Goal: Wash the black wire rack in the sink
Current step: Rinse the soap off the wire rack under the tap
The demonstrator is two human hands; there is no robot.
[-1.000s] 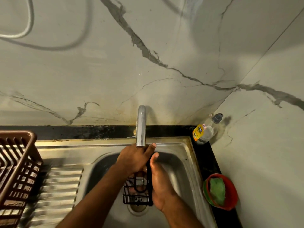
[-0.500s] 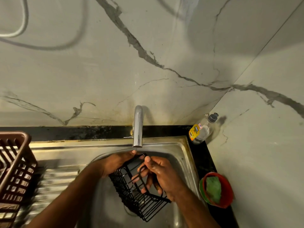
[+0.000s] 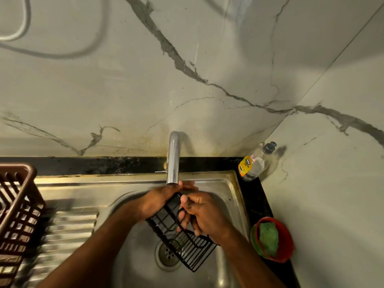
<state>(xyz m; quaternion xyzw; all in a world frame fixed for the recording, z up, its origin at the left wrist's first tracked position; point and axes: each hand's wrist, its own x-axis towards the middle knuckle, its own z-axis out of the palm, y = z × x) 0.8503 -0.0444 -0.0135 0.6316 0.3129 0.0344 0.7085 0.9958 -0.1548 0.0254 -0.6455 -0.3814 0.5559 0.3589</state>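
From my remote station I record two forearms entering from the lower edge, both bare as far as the view reaches, with no sleeve or cuff showing. The left hand (image 3: 161, 199) and the right hand (image 3: 204, 215) are uncovered, and I see no glove, ring, watch or band on them. Fingernails appear short; finer detail is lost to blur.
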